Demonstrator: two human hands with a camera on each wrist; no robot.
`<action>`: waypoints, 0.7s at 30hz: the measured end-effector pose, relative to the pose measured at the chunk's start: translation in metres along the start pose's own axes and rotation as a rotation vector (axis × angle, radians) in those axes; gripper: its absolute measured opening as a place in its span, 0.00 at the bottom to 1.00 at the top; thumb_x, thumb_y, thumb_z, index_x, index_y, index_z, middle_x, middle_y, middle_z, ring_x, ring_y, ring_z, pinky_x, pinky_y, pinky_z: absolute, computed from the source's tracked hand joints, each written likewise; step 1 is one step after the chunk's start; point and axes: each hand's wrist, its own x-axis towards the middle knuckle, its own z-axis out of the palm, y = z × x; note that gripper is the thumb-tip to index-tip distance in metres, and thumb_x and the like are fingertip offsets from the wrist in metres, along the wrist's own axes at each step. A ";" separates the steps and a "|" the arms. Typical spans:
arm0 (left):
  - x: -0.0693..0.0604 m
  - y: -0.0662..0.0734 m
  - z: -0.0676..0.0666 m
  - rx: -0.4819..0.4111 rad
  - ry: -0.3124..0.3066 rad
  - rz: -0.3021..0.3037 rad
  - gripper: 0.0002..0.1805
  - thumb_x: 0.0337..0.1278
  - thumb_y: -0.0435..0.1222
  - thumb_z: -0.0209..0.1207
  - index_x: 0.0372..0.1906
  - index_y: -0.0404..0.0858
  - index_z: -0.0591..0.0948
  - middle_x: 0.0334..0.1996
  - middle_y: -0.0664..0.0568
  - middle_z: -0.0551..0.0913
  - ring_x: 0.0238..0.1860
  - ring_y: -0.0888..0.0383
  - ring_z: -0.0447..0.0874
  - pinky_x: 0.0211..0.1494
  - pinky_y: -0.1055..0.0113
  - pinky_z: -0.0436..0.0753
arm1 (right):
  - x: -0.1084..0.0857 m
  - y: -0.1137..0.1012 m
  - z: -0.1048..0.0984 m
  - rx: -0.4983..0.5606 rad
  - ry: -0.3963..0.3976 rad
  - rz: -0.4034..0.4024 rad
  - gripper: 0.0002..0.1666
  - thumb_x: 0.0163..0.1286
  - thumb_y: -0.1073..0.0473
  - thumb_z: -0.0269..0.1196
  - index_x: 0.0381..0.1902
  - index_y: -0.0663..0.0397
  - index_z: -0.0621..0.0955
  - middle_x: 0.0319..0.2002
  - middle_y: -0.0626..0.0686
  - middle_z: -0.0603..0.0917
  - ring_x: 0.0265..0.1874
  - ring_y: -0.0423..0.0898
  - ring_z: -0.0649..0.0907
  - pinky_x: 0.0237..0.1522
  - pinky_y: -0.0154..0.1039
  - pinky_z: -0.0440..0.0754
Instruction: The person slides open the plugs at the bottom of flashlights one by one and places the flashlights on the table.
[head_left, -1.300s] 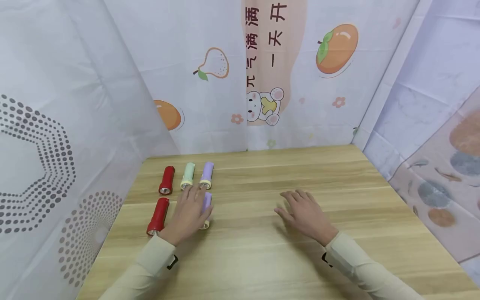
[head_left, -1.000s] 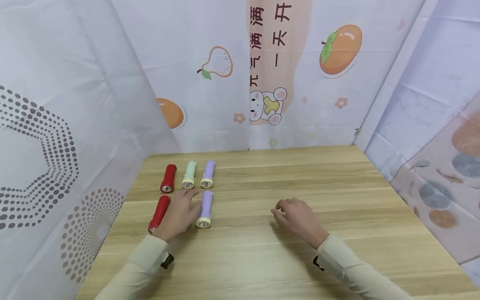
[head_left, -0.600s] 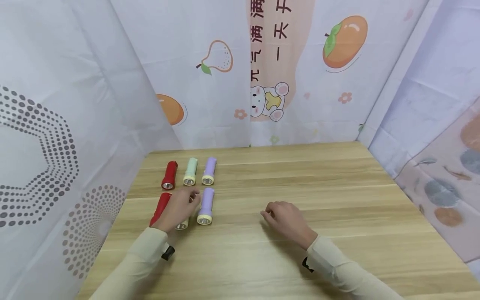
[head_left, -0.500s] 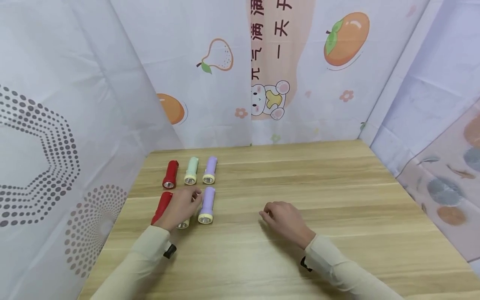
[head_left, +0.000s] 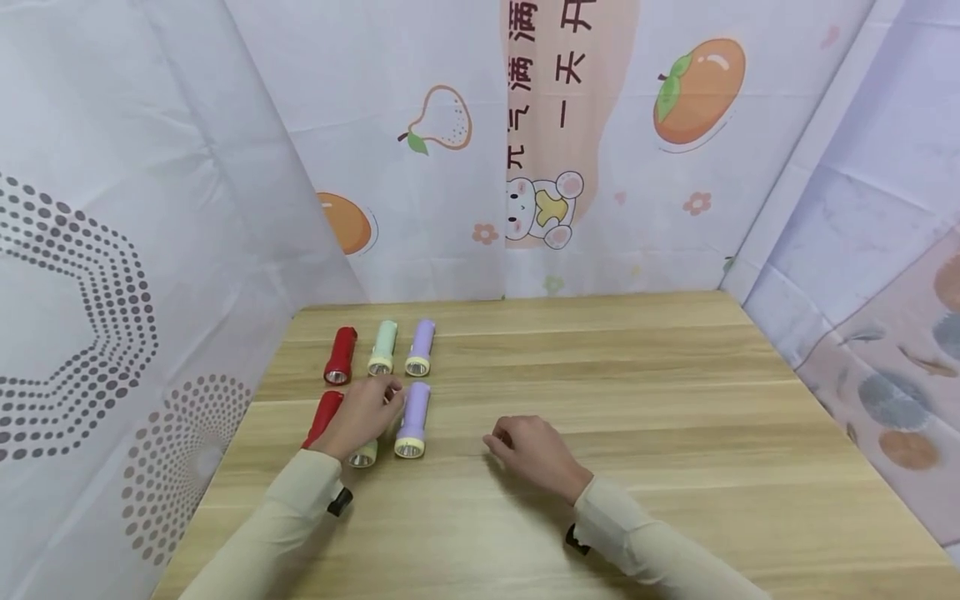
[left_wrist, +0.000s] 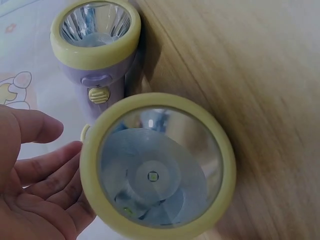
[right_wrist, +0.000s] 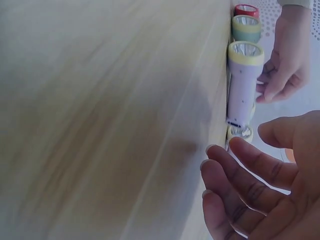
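My left hand [head_left: 365,414] lies over the middle flashlight of the front row, whose cream head [head_left: 363,455] shows below it. In the left wrist view, the fingers [left_wrist: 55,185] are loosely bent behind that head [left_wrist: 155,175], with the thumb apart; contact is unclear. A purple flashlight [head_left: 413,417] stands just right of this hand and a red one [head_left: 325,417] is partly hidden on its left. The right wrist view shows the middle one's body as green [right_wrist: 247,36]. My right hand [head_left: 538,454], loosely bent and holding nothing, is low over the wood to the right.
Behind the front row lie red [head_left: 341,354], green [head_left: 382,346] and purple [head_left: 421,346] flashlights. The wooden table [head_left: 637,375] extends right, bounded by printed curtains [head_left: 450,200] at the back and both sides.
My left hand has moved off the front purple flashlight, leftward and nearer me, its fingers bending more. The right hand has shifted left and nearer me, its fingers also more bent.
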 end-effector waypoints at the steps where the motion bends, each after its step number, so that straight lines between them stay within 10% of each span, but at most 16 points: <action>1: 0.001 -0.001 0.001 -0.001 0.003 0.001 0.12 0.68 0.34 0.60 0.49 0.30 0.85 0.37 0.45 0.86 0.27 0.58 0.78 0.28 0.66 0.79 | 0.002 -0.001 0.002 0.011 -0.007 0.001 0.13 0.76 0.50 0.63 0.32 0.48 0.85 0.23 0.38 0.80 0.21 0.33 0.75 0.27 0.32 0.76; 21: 0.013 -0.005 0.000 -0.066 -0.022 -0.046 0.11 0.71 0.36 0.60 0.49 0.32 0.84 0.32 0.49 0.83 0.22 0.59 0.78 0.23 0.65 0.79 | 0.033 -0.037 0.030 0.084 -0.065 0.015 0.15 0.76 0.46 0.64 0.34 0.48 0.85 0.21 0.37 0.77 0.21 0.35 0.74 0.27 0.32 0.74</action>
